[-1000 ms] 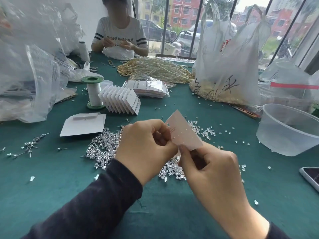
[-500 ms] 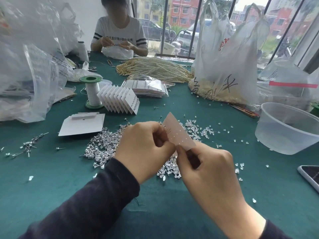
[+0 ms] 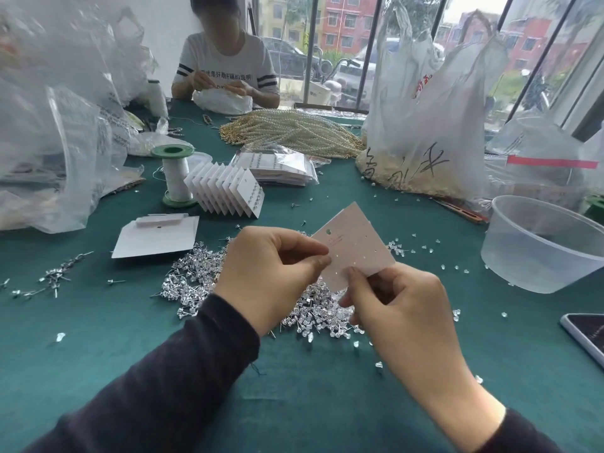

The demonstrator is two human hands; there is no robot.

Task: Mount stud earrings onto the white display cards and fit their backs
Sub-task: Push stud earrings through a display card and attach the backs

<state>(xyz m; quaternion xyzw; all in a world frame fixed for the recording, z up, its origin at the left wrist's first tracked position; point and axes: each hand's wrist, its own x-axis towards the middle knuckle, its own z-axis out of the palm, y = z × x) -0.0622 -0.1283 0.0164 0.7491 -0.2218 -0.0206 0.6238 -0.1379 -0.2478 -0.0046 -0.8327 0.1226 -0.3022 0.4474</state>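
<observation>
The left hand pinches thumb to forefinger at the left edge of the card; whether a stud sits between them cannot be told. The right hand pinches the card's near edge. The card is held tilted above the stud pile, its holes just right of the left pinch.
</observation>
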